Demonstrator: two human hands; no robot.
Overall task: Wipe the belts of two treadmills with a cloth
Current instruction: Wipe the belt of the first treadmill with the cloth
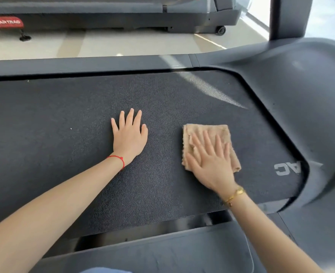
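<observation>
Two treadmills in view, one cloth, two hands.

Far treadmill point(107, 14): dark grey frame along the top edge of the view, red end cap with white "STAR TRAC" lettering point(4, 22) at its left, one small black wheel point(221, 30) at its right. Pale floor strip point(103, 44) separates it from the near one.

Near treadmill: black textured belt point(64, 134) spans most of the view, grey side rail point(83, 64) along the belt's far edge, grey rail along its near edge, grey motor cover point(300, 85) at the belt's right end. Partial white letters printed on the belt by that end.

Left hand point(130, 134): flat on the belt near its middle, palm down, fingers straight and slightly spread, holding nothing. One red string bracelet point(118, 159) on the wrist.

Folded beige terry cloth point(208, 131): lies flat on the belt, right of the left hand and apart from it, short of the motor cover.

Right hand point(212, 162): pressed palm-down on the cloth's near half, fingers straight and spread, not curled round it. One gold bracelet point(234, 195) on the wrist.
</observation>
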